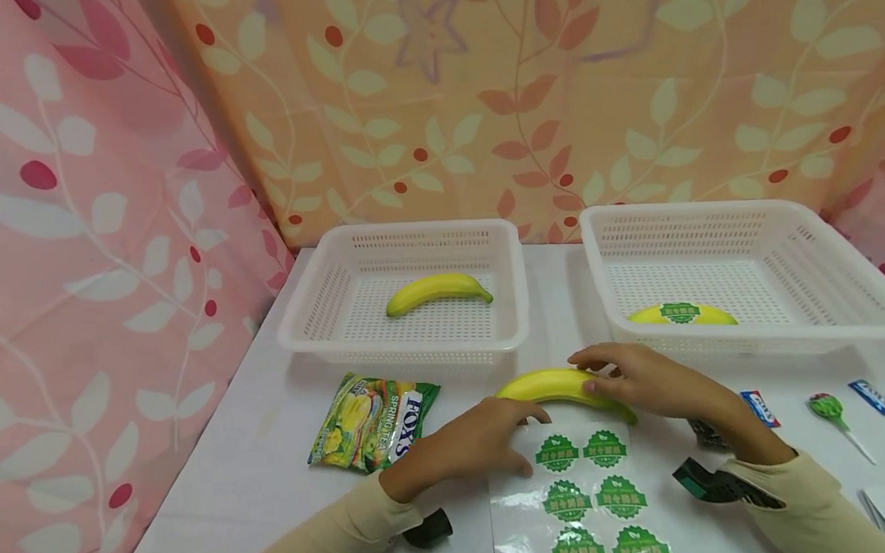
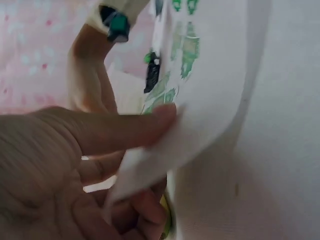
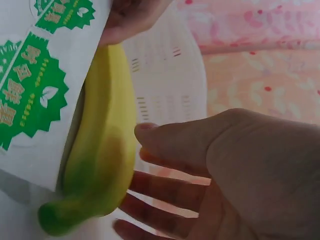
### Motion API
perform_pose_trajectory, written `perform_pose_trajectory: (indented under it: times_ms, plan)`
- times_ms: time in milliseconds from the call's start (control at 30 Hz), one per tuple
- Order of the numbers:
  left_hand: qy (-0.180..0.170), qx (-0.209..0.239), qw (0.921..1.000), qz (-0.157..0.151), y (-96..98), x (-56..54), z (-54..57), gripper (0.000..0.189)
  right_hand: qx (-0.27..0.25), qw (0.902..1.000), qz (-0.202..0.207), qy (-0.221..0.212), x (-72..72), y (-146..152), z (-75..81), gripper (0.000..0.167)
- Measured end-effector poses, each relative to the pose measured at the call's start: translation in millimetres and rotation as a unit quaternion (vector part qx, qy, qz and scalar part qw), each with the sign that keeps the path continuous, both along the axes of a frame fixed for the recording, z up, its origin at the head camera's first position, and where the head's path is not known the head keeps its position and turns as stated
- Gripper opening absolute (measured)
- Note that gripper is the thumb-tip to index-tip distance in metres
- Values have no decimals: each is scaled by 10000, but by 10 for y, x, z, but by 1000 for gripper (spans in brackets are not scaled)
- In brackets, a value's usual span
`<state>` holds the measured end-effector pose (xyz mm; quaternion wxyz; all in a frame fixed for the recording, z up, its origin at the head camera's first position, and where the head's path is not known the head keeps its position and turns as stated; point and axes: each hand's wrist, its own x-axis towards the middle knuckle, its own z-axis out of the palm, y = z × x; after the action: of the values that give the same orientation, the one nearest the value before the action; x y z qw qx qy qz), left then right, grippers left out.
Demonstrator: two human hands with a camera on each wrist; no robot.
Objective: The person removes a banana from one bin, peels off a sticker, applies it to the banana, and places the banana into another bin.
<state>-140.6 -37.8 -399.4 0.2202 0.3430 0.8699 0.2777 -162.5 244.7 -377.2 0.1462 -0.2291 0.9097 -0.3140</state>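
My left hand (image 1: 473, 438) pinches the far left corner of a white sheet of round green stickers (image 1: 514, 498). In the left wrist view the thumb lies over the sheet (image 2: 215, 80) and the fingers are beneath, with the corner lifted and bent. Just beyond the sheet a yellow banana (image 1: 542, 384) rests on the table, its green stem to the right. My right hand (image 1: 646, 378) is at the stem end; in the right wrist view its fingers are spread loosely, tips right at the side of the banana (image 3: 107, 125).
A white basket (image 1: 401, 347) at back left holds one banana; another basket (image 1: 761, 339) at back right holds a banana with a green sticker (image 1: 680, 312). A candy bag (image 1: 371, 422) lies left. To the right are a lollipop (image 1: 826, 407), small wrapped candies (image 1: 873, 397) and tweezers (image 1: 882, 521).
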Motion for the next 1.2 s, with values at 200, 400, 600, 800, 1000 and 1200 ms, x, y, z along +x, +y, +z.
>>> perform_pose_trajectory:
  times_ms: [200, 400, 600, 800, 1000, 1200]
  plan:
    - [-1099, 655, 9918, 21, -79, -111, 25, 61, -222, 9972, 221, 676, 162, -94, 159, 29]
    - [-1922, 1212, 9735, 260, -103, -143, 28, 57, -424, 9951, 848, 272, 284, -211, 217, 22]
    - [-2304, 1576, 9591, 460, -118, -176, 39, 55, -284, 9933, 1117, 21, 337, -268, 218, 31]
    - [-3124, 2138, 9235, 616, -131, -181, 76, 56, -236, 9941, 1035, -235, 346, -282, 213, 35]
    - [-3480, 2339, 9054, 669, -136, -176, 88, 55, -74, 9945, 1031, -193, 338, -295, 200, 30]
    - [-2592, 1893, 9453, 575, -116, -184, 50, 57, -47, 9916, 1281, 184, 305, -277, 175, 13]
